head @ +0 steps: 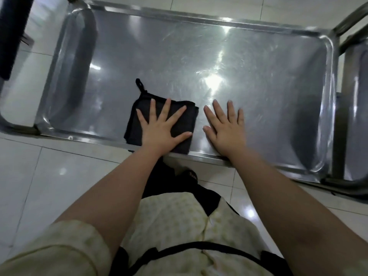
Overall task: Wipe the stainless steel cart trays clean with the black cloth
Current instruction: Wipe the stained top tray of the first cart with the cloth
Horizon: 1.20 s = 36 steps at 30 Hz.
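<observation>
A stainless steel cart tray (258,62) fills the upper part of the head view, shiny with light streaks. A folded black cloth (139,108) with a hanging loop lies on the tray near its front rim. My left hand (162,127) presses flat on the cloth with fingers spread. My right hand (225,126) rests flat on the bare tray just right of the cloth, fingers straight, holding nothing.
The cart's steel frame posts (342,32) rise at the right, with a lower tray (356,116) visible beyond them. White floor tiles (39,176) surround the cart. A dark object (12,32) stands at the upper left.
</observation>
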Tool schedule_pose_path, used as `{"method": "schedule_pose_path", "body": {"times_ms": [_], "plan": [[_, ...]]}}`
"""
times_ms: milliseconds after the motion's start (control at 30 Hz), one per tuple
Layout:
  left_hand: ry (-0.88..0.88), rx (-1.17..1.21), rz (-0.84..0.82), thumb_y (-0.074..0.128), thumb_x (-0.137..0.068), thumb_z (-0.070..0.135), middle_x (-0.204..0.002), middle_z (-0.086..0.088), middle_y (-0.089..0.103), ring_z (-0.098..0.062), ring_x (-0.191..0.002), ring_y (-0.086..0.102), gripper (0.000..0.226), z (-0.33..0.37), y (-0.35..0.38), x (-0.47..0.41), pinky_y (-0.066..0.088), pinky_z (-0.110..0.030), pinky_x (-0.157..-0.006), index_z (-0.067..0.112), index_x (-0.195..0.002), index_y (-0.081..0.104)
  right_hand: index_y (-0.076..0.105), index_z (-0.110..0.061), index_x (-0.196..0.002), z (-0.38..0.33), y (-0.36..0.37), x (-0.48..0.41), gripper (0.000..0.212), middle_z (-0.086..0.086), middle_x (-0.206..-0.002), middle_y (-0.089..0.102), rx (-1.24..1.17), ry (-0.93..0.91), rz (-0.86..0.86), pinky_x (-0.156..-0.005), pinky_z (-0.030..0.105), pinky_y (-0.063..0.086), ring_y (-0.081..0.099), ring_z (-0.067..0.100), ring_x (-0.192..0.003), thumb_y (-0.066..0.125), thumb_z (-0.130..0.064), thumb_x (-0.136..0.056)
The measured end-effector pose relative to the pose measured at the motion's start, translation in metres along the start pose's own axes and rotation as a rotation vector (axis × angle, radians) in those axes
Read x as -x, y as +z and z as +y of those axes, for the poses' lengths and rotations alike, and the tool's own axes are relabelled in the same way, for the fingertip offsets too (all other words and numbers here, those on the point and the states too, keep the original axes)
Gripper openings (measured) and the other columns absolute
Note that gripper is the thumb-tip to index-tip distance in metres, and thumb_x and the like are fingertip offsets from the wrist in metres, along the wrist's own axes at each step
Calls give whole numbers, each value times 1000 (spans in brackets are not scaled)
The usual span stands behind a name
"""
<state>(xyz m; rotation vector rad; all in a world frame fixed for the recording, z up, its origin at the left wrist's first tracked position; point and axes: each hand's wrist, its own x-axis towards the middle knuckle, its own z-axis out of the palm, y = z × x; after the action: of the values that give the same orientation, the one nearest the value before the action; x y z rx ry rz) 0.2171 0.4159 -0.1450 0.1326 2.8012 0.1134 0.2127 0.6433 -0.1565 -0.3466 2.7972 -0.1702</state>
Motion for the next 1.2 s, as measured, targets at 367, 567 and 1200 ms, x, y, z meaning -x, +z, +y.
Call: {"method": "schedule_pose_path", "body": {"times_ms": [367, 567, 1200], "plan": [[-218, 10, -20, 10, -73, 91, -164, 3, -16, -42, -147, -19, 85, -34, -8, -3, -7, -74, -109, 56, -148, -12, -4, -40, -155, 85, -8, 32, 68, -6, -164, -8, 20, 199, -6, -119, 54, -6, -12, 33, -150, -1, -65, -91], [25, -52, -56, 10, -76, 90, -162, 2, -24, -44, -144, -26, 84, 97, 7, 3, -13, -75, -104, 56, -146, -20, -7, -42, -153, 86, -9, 32, 67, -9, -163, -12, 15, 210, -3, -120, 53, -5, -13, 30, -150, -2, -64, -90], [183, -87, -51, 9, -77, 89, -162, 0, -23, -45, -143, -25, 83, 136, 11, 4, -11, -76, -104, 54, -147, -18, -12, -46, -151, 126, -16, 64, 55, -8, -161, -23, -172, 503, -106, -117, 53, -17, -24, 31, -147, 11, -55, -102]]}}
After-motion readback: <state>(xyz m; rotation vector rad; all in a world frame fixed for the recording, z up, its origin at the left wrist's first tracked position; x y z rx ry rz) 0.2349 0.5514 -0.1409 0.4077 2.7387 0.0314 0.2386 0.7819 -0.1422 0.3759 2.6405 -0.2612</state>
